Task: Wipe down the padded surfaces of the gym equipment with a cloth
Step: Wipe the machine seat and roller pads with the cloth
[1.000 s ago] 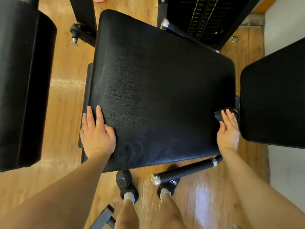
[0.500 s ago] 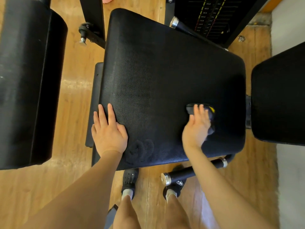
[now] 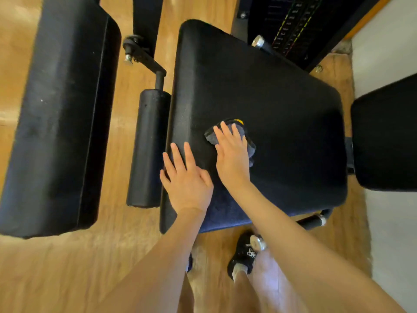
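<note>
Wooden floor (image 3: 67, 267) shows all around the black gym gear. The right hand (image 3: 232, 154) lies flat, fingers straight, pressing a dark cloth (image 3: 249, 145) onto the big pad (image 3: 282, 132) in the middle of the frame. The left hand (image 3: 185, 177) rests open and flat just beside it, near the pad's left edge, holding nothing. To wipe well, I think you press evenly and cover each edge. Another pad (image 3: 56, 109) sits at the left of the frame.

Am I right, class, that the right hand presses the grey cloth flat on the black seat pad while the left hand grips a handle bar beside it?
Not quite. In the head view the left hand grips no bar; it rests flat on the black seat pad. The right hand does press the grey cloth onto it.
</note>
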A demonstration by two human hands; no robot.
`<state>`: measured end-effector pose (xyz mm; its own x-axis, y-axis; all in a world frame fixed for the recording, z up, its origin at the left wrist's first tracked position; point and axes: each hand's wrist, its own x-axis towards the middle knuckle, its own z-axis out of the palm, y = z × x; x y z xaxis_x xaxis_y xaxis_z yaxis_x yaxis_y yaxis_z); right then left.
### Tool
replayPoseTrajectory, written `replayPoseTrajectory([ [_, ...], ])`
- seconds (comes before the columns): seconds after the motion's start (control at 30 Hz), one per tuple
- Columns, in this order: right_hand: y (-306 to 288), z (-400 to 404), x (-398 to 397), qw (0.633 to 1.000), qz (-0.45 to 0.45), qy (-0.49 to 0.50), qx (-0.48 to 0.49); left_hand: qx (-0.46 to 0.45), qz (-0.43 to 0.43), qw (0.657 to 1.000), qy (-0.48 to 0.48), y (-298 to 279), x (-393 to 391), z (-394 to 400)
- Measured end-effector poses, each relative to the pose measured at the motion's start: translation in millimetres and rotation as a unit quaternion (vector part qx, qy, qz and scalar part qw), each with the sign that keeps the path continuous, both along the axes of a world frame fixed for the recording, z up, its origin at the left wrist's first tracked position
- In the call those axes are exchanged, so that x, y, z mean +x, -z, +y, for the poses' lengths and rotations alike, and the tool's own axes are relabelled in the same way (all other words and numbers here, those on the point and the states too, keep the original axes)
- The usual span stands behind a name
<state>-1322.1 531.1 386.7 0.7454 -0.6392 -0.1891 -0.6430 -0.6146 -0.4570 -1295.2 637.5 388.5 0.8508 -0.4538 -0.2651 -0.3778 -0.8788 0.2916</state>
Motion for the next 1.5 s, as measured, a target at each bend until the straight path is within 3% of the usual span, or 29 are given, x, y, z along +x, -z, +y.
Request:
replayPoseTrajectory([
  [0.23,-11.8,9.5,80.5,0.985,0.012,-0.167,-0.032,-0.124,0.068,0.99,0.013,-2.2,11.2,31.3],
  [0.4,-17.6,20.5,101.4,0.974,0.076,-0.201,-0.074,-0.129,0.129,0.982,-0.047,5.4,8.5,81.4],
  [0.6,-17.5,62.9,66.6,0.966,0.053,-0.237,-0.086,-0.127,0.17,0.976,-0.059,10.0,-0.9,90.1],
  [0.87,-5.2,65.6,30.7,0.952,-0.04,-0.287,-0.096,-0.136,0.125,0.982,-0.048,12.2,-3.7,87.5],
  [1.03,3.5,45.8,-9.5,0.961,-0.122,-0.246,-0.032,-0.152,0.057,0.987,-0.02,1.0,-10.6,64.3],
  [1.27,23.2,11.0,-56.0,0.975,-0.12,-0.186,-0.022,-0.034,-0.041,0.998,0.045,4.9,-26.7,36.2],
  [1.5,37.4,-41.1,-125.7,0.989,-0.088,-0.108,-0.05,0.027,-0.057,0.997,0.042,8.3,-30.6,28.8],
])
